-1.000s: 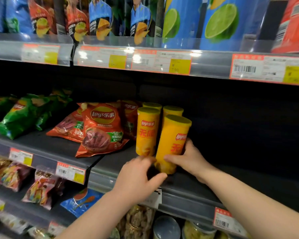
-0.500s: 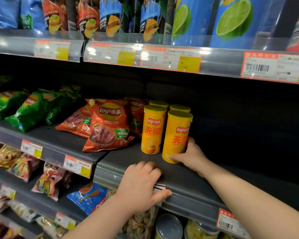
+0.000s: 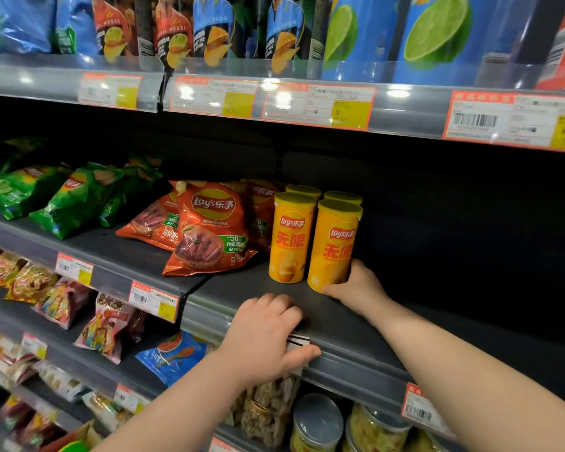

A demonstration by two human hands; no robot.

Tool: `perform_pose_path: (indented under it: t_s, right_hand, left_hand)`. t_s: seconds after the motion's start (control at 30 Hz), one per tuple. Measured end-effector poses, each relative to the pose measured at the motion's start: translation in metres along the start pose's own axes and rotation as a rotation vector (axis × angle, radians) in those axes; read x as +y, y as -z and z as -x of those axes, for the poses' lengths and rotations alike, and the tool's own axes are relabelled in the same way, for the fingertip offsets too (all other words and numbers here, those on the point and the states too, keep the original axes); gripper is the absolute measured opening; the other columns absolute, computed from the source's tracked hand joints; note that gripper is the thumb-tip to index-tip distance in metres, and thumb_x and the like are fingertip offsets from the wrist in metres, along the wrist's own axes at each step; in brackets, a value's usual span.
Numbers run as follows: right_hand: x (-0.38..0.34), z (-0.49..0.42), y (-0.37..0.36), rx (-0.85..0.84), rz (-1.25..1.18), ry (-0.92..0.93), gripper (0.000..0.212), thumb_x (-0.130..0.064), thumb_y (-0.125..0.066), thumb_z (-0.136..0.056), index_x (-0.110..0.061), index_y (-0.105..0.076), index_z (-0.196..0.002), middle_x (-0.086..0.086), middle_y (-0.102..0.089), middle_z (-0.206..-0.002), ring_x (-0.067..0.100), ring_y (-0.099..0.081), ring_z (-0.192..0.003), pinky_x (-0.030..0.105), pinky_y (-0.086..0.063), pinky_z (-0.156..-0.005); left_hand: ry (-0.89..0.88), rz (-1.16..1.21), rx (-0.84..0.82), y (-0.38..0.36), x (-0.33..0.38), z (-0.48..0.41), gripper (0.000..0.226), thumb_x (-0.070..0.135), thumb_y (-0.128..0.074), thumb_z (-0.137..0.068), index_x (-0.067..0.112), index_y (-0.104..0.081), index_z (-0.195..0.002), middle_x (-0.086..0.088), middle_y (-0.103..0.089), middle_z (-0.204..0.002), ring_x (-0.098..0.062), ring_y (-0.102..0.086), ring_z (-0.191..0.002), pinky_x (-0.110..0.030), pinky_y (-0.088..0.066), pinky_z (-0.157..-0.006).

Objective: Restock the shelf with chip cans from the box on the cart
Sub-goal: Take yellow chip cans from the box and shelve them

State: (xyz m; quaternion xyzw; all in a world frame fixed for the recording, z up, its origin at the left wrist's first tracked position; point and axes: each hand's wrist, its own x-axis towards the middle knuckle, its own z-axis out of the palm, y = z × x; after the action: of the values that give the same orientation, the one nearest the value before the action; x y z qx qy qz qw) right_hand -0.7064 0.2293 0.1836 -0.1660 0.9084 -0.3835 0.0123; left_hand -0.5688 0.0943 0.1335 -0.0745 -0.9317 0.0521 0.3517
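On the dark grey metal shelf [image 3: 356,324], right hand [image 3: 356,287] is gripping the front yellow cardboard chip can [image 3: 335,246] near its base; left hand [image 3: 265,334] is resting curled, empty. Can is probably light, rigid, tippy; mid-body hold seems steadier.

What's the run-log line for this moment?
step: setting can on shelf | right hand: on front-right chip can, upright | left hand: resting on shelf edge | cans visible: four

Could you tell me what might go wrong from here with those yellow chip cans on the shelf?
The right hand grips the front right can low at its base, so a careless release could tip it into the neighbouring can. The red chip bag lies close beside them and could get crushed.
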Motion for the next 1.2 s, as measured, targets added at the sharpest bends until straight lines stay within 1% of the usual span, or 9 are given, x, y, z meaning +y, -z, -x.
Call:
perform_pose_path:
  t_s: [0.17,0.3,0.43,0.5,0.57,0.7,0.8,1.03,1.2]
  right_hand:
    - [0.002,0.015,0.009,-0.075,-0.07,-0.019,0.053,-0.037,-0.077,-0.071,-0.017,-0.056,-0.115,0.006,-0.064,-0.114,0.023,-0.062,-0.1,0.036,-0.051,-0.087]
    - [-0.004,0.044,0.019,-0.15,0.126,0.026,0.056,-0.043,-0.065,-0.082,-0.023,-0.046,-0.131,-0.001,-0.054,-0.128,0.021,-0.056,-0.111,0.035,-0.048,-0.092]
    - [-0.013,0.081,0.019,-0.148,0.36,0.359,0.049,-0.048,-0.054,-0.089,-0.03,-0.043,-0.134,-0.006,-0.045,-0.138,0.018,-0.045,-0.123,0.036,-0.04,-0.101]
    - [-0.015,0.098,0.014,-0.124,0.434,0.561,0.045,-0.047,-0.05,-0.091,-0.03,-0.046,-0.132,-0.008,-0.048,-0.133,0.017,-0.044,-0.123,0.036,-0.036,-0.101]
    - [-0.017,0.112,0.007,-0.1,0.492,0.72,0.04,-0.047,-0.047,-0.088,-0.028,-0.053,-0.123,-0.006,-0.056,-0.121,0.019,-0.051,-0.114,0.038,-0.04,-0.093]
    - [-0.014,0.127,-0.013,-0.085,0.505,0.9,0.035,-0.045,-0.045,-0.075,-0.026,-0.065,-0.097,-0.006,-0.065,-0.088,0.021,-0.063,-0.081,0.037,-0.051,-0.063]
    - [-0.008,0.136,-0.032,-0.112,0.498,0.996,0.035,-0.045,-0.041,-0.071,-0.027,-0.067,-0.086,-0.009,-0.064,-0.078,0.018,-0.063,-0.07,0.033,-0.051,-0.055]
    - [0.004,0.16,-0.083,-0.374,0.543,1.066,0.029,-0.045,-0.048,-0.071,-0.024,-0.063,-0.084,-0.004,-0.062,-0.079,0.023,-0.062,-0.074,0.035,-0.049,-0.061]
    - [0.009,0.18,-0.106,-0.578,0.571,1.128,0.03,-0.04,-0.046,-0.088,-0.021,-0.052,-0.11,0.001,-0.056,-0.112,0.028,-0.051,-0.111,0.038,-0.039,-0.09]
  left_hand:
    - [0.009,0.001,-0.063,0.007,0.0,-0.003,0.054,0.07,-0.037,-0.077,0.025,-0.067,-0.08,0.007,-0.064,-0.078,-0.016,-0.064,-0.071,-0.03,-0.052,-0.06]
    - [0.067,0.074,-0.117,0.016,0.005,0.003,0.048,0.062,-0.043,-0.077,0.022,-0.067,-0.084,0.005,-0.061,-0.079,-0.018,-0.062,-0.075,-0.031,-0.051,-0.064]
    - [0.121,0.095,-0.089,0.026,0.013,0.016,0.042,0.048,-0.049,-0.075,0.015,-0.066,-0.095,0.0,-0.061,-0.092,-0.024,-0.061,-0.087,-0.034,-0.053,-0.074]
    - [0.156,0.098,-0.067,0.029,0.016,0.025,0.043,0.043,-0.052,-0.075,0.011,-0.065,-0.101,-0.005,-0.061,-0.101,-0.027,-0.059,-0.098,-0.037,-0.051,-0.084]
    - [0.219,0.094,-0.047,0.031,0.019,0.037,0.042,0.039,-0.054,-0.076,0.009,-0.065,-0.103,-0.009,-0.06,-0.106,-0.03,-0.057,-0.104,-0.04,-0.049,-0.09]
    - [0.329,0.061,-0.12,0.038,0.022,0.065,0.042,0.041,-0.054,-0.075,0.011,-0.065,-0.103,-0.006,-0.061,-0.102,-0.026,-0.06,-0.096,-0.038,-0.054,-0.077]
    - [0.413,0.002,-0.213,0.043,0.026,0.091,0.045,0.043,-0.052,-0.071,0.013,-0.066,-0.101,-0.002,-0.063,-0.099,-0.024,-0.062,-0.09,-0.034,-0.055,-0.074]
    - [0.65,-0.113,-0.435,0.054,0.048,0.163,0.043,0.045,-0.047,-0.065,0.015,-0.064,-0.091,-0.002,-0.06,-0.087,-0.026,-0.061,-0.076,-0.034,-0.053,-0.061]
    - [0.763,-0.178,-0.546,0.065,0.07,0.209,0.045,0.051,-0.042,-0.062,0.02,-0.065,-0.086,0.0,-0.062,-0.081,-0.023,-0.062,-0.067,-0.029,-0.052,-0.054]
